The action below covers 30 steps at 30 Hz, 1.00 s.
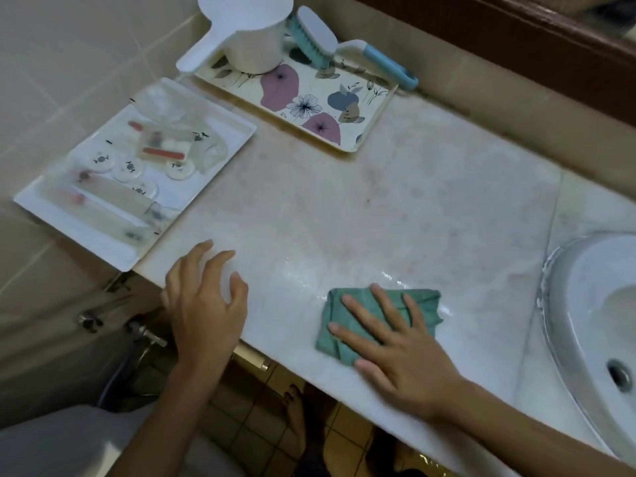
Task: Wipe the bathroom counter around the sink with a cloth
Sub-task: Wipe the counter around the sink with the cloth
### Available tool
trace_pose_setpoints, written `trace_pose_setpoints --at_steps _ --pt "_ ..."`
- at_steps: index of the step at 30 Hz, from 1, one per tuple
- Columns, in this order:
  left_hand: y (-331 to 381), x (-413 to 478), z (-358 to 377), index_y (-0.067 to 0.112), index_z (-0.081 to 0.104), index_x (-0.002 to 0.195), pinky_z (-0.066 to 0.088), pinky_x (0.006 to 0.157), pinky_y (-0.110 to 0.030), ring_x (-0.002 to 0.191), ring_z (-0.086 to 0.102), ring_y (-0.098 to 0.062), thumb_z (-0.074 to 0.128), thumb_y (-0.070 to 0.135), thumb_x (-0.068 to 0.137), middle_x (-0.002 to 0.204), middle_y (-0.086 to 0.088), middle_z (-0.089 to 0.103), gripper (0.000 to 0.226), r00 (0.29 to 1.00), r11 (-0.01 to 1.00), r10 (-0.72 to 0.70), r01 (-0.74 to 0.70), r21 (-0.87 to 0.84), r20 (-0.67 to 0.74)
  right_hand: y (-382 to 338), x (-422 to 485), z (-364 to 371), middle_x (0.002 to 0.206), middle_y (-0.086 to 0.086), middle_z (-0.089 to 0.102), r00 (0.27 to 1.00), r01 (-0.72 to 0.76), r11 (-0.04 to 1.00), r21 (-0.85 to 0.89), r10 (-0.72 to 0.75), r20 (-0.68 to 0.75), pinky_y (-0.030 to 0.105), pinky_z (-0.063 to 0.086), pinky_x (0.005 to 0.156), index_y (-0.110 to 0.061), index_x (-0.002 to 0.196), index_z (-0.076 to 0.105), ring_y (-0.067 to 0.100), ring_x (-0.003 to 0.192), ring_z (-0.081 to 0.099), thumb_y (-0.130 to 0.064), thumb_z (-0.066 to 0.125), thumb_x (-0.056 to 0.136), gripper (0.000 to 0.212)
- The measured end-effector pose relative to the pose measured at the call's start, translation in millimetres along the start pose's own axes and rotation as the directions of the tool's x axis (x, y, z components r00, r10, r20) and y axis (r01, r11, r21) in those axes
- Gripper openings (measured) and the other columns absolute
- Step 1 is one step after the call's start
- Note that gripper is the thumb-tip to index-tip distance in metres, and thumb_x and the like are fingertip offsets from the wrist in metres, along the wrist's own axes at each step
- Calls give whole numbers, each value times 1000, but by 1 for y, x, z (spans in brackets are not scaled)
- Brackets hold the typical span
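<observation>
A folded green cloth [423,302] lies flat on the pale marble counter [395,208] near its front edge. My right hand [399,349] presses on the cloth with straight, spread fingers. A wet sheen shows on the marble just above and beside the cloth. My left hand [204,301] is at the counter's front left corner, fingers loosely spread and holding nothing. The white sink [592,325] sits at the right edge of the view, its drain visible.
A white tray [44,215] of wrapped toiletries overhangs the counter's left end. At the back stands a floral tray [347,108] with a white jug [251,25] and a blue-and-white brush [320,32]. Tiled walls close the left and back. Below are pipes, floor tiles and a foot.
</observation>
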<state>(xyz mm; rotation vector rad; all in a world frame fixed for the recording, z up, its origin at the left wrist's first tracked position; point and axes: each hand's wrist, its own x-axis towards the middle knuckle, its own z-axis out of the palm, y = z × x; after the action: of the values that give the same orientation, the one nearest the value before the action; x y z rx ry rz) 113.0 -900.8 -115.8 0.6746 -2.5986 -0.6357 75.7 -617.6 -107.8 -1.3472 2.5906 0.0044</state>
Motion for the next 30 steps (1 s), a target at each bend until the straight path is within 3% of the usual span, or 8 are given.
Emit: trace_pose_setpoints --at_steps 3,9,16,21,24,26,28,30 --pt "-15 2 10 19 64 119 33 95 -47 125 38 -31 48 29 87 139 -3 50 37 998 997 -70 70 32 1 64 27 -8 161 -9 7 980 -195 981 -14 195 -29 62 15 112 -49 149 4 29 149 4 -54 14 97 53" --pt "-18 2 18 27 65 116 26 92 -37 124 36 -27 46 27 88 138 3 49 34 990 990 -138 137 -11 -42 67 162 -34 161 -8 -14 752 -639 739 214 659 -33 60 -8 114 -45 149 -6 32 146 -15 -51 11 99 53" --pt "-15 2 18 29 66 112 27 95 -38 126 38 -25 43 17 91 138 7 50 34 979 979 -194 190 -70 -61 -71 124 -13 162 -4 -7 977 -180 977 114 191 -94 64 0 112 -41 152 1 36 146 -15 -50 17 100 55" --pt "-12 2 14 30 65 114 23 96 -38 129 35 -24 45 13 93 139 8 47 33 982 980 -189 186 -68 -29 21 44 -5 161 -5 11 989 142 989 -43 -143 -34 61 14 113 -43 151 9 34 148 4 -53 15 99 53" --pt "-11 3 11 31 63 115 22 99 -39 130 31 -23 46 13 93 140 8 44 34 981 980 -195 195 -48 6 123 52 -12 162 -4 10 930 -353 934 51 357 -92 60 10 114 -48 147 2 30 148 4 -59 9 94 55" --pt "-9 3 8 32 61 117 26 101 -45 130 31 -23 46 14 92 141 7 42 34 982 982 -187 188 -33 38 162 65 -25 162 -8 0 689 -702 678 219 724 -32 59 3 115 -49 148 1 28 149 -2 -59 9 94 56" --pt "-5 5 5 31 61 118 27 102 -47 131 30 -24 47 14 92 142 6 41 34 977 980 -197 199 -19 75 149 76 -31 162 -8 -5 538 -806 513 295 843 2 61 0 114 -45 151 1 30 148 -6 -53 14 98 54" --pt "3 5 2 28 62 119 26 105 -48 132 31 -25 52 15 90 143 5 40 33 968 973 -226 229 -15 109 98 75 -23 162 -7 -7 572 -779 552 296 820 -25 62 -2 114 -42 152 0 31 148 -9 -49 16 100 54"
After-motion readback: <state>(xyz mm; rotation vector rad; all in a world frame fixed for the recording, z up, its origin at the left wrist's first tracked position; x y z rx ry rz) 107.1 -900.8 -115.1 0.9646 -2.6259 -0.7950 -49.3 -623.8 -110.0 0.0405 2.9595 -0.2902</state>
